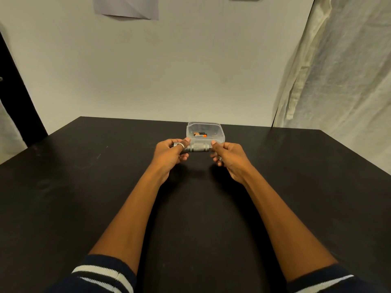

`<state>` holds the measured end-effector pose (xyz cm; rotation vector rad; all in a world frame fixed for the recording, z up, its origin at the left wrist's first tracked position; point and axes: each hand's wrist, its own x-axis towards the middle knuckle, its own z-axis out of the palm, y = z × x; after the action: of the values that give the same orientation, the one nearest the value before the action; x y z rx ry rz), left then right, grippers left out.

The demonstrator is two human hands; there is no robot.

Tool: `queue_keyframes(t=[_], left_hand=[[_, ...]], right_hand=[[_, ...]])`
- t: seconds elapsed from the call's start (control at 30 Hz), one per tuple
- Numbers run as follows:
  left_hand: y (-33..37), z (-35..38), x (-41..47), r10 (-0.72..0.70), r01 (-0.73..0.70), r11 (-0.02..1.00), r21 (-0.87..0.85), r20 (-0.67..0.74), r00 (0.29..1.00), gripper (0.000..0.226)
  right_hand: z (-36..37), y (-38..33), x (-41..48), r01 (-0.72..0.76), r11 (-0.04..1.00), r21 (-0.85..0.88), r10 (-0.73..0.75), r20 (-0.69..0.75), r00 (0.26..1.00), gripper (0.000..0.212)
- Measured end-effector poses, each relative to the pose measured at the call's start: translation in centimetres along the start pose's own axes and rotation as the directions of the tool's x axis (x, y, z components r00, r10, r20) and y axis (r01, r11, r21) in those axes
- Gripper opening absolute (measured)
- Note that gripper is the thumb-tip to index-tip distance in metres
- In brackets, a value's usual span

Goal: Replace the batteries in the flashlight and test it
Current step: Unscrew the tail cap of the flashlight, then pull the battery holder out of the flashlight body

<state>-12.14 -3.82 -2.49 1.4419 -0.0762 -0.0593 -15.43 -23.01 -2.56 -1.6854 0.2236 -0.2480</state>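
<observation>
1. Your left hand (pixel 169 154): curled round the left end of the flashlight (pixel 197 147), thumb laid along the top of the barrel, fingers wrapped beneath. A pale ring (pixel 181 145) sits on the thumb.

2. Your right hand (pixel 227 156): pinching the right end of the flashlight, thumb on top, fingers curled under. The end itself is hidden inside the grip.

3. Flashlight: silver metal, knurled barrel, lying level and crosswise between your two hands. Only the middle section shows. It is held over the far centre of the table (pixel 84 187), just in front of the container (pixel 220 134), and in this view it overlaps the container's near wall. Whether it touches the container cannot be told.

4. Container: small, clear plastic, rounded corners, lid off, standing on the table near its far edge.

5. Batteries (pixel 200 134): orange and black, lying on their sides in the container, toward its left half. Their number cannot be read at this size.

6. Your sleeves (pixel 101 271): dark with white stripes, pushed up, forearms bare.

7. Table: black, matt, with faint smudges on its left part and a soft shadow beneath your hands.

8. Wall (pixel 169 70): plain, off-white, behind the table. A sheet of paper (pixel 127 7) hangs at the top.

9. Curtain (pixel 338 70): pale, creased, to the right.

10. Dark upright panel (pixel 14 92): far left.
</observation>
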Motion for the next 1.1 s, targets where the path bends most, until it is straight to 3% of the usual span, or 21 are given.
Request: queue_keyframes(t=[0.17,0.37,0.53,0.67,0.83,1.1], left_hand=[[0.1,0.0,-0.1,-0.009,0.009,1.0,-0.001,-0.001,1.0,0.034],[0.2,0.0,-0.2,-0.008,0.008,1.0,0.009,0.0,1.0,0.033],[0.2,0.0,-0.3,-0.009,0.009,1.0,0.011,0.0,1.0,0.034],[0.3,0.0,-0.3,-0.017,0.017,1.0,0.018,-0.002,1.0,0.034],[0.2,0.0,-0.3,-0.013,0.013,1.0,0.017,0.002,1.0,0.034],[0.1,-0.1,-0.2,-0.009,0.009,1.0,0.017,0.007,1.0,0.034]], right_hand=[[-0.3,-0.1,0.3,-0.043,0.973,-0.225,0.028,-0.069,0.997,0.044],[-2.4,-2.5,0.0,-0.134,0.991,-0.022,0.136,0.121,0.983,0.024],[-3.2,-2.9,-0.9,-0.075,0.96,-0.269,0.134,0.209,0.969,0.025],[-3.8,-2.8,-1.0,0.098,0.85,-0.518,0.023,0.221,0.975,0.024],[-4.6,-2.7,-0.9,0.172,0.805,-0.568,-0.037,0.241,0.97,0.045],[-4.7,-2.3,-0.6,0.127,0.786,-0.605,0.072,0.294,0.953,0.042]])
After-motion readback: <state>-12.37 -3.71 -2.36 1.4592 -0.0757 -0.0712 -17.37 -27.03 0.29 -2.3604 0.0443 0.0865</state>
